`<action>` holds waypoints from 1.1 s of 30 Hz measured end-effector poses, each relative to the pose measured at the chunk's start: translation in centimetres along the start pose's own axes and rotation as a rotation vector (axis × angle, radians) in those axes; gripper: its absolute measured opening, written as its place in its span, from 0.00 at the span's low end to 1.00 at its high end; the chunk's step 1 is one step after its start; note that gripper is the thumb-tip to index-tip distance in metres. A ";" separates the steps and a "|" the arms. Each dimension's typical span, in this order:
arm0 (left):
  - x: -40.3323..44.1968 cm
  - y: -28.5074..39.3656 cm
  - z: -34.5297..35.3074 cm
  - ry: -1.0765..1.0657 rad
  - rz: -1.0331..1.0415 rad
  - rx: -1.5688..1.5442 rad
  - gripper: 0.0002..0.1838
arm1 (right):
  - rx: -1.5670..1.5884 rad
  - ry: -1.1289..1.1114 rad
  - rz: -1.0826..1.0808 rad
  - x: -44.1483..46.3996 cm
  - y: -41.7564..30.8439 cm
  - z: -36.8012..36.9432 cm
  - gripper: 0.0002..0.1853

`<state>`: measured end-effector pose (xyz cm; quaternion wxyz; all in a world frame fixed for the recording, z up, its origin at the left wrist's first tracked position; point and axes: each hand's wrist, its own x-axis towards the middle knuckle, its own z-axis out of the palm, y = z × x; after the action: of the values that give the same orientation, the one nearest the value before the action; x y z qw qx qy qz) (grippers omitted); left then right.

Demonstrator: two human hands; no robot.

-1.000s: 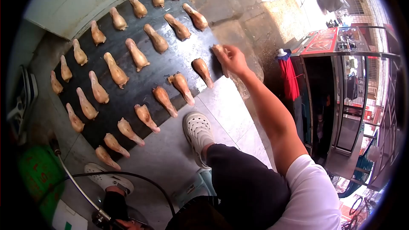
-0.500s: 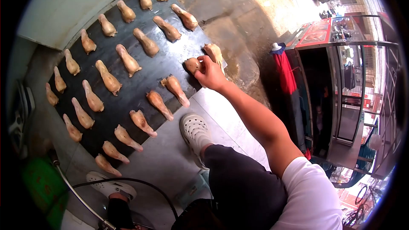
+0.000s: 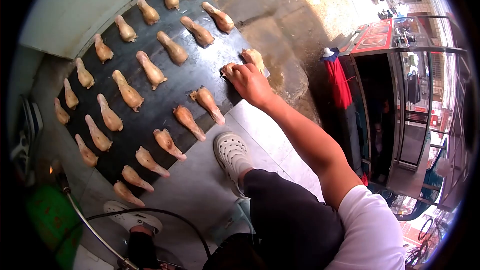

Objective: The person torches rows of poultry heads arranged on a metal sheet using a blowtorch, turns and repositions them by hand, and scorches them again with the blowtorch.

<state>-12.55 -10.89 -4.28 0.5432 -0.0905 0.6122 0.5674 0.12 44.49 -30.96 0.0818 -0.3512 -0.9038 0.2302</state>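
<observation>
My right hand (image 3: pixel 251 84) has its fingers closed round a chicken drumstick (image 3: pixel 228 70) near the right edge of the dark metal sheet (image 3: pixel 205 65). Just beyond it lies another drumstick (image 3: pixel 254 59) at the sheet's corner. Several more pale-brown drumsticks lie in rows across the sheet; one (image 3: pixel 209 104) is just left of my right hand. At the lower left, a metal torch (image 3: pixel 90 222) has a small orange flame at its tip. Only a sliver of my left hand (image 3: pixel 164 266) shows at the bottom edge, beside the torch's lower end; its fingers are cut off.
A black hose (image 3: pixel 165 209) curves over the floor near my shoes (image 3: pixel 232 151). At the lower left stands a green cylinder (image 3: pixel 50 220). A pale panel (image 3: pixel 85 5) borders the sheet's far left side. A metal-framed cart (image 3: pixel 415 120) and red cloth (image 3: pixel 339 82) are at the right.
My right hand has let go of the corner drumstick and moved left to the neighbouring one, where its fingers have turned over it. A flame now shows at the torch tip. The view has shifted slightly.
</observation>
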 end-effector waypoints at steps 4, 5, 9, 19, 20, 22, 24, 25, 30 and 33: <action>0.2 0.3 0.9 0.126 -0.030 0.055 0.28 | -0.035 0.180 -0.229 -0.7 -2.4 -0.5 0.20; 0.3 0.2 0.8 0.125 -0.029 0.030 0.29 | -0.007 0.016 -0.192 -1.5 -4.0 -0.2 0.21; 0.5 -0.3 -0.3 0.050 -0.033 -0.104 0.30 | 0.051 -0.222 -0.100 -2.9 -7.3 3.8 0.24; 0.4 0.0 -0.8 -0.031 -0.058 -0.230 0.25 | -0.008 -0.128 -0.054 -2.0 -5.3 1.5 0.24; 0.8 -0.2 -1.2 -0.091 -0.052 -0.311 0.25 | -0.009 -0.131 -0.046 -2.0 -5.6 1.6 0.23; 0.9 -0.2 -1.5 -0.106 -0.040 -0.361 0.24 | 0.008 -0.111 -0.043 -2.2 -5.6 2.3 0.21; 0.7 -0.2 -1.1 -0.020 -0.030 -0.307 0.21 | 0.022 -0.089 -0.047 -2.1 -5.7 2.8 0.20; 0.7 -0.1 -0.8 0.021 -0.027 -0.280 0.19 | 0.019 -0.096 -0.056 -2.1 -5.8 2.7 0.20; 1.0 1.7 4.0 0.259 0.142 0.210 0.12 | 0.044 -0.031 -0.119 -2.8 -6.5 2.9 0.07; 1.5 2.7 5.4 0.294 0.152 0.158 0.12 | 0.032 0.050 -0.192 -2.7 -6.6 2.9 0.10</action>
<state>-12.01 -4.95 -2.53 0.4090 -0.0831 0.7327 0.5375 -2.71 37.40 -30.32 0.1318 -0.2674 -0.9272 0.2269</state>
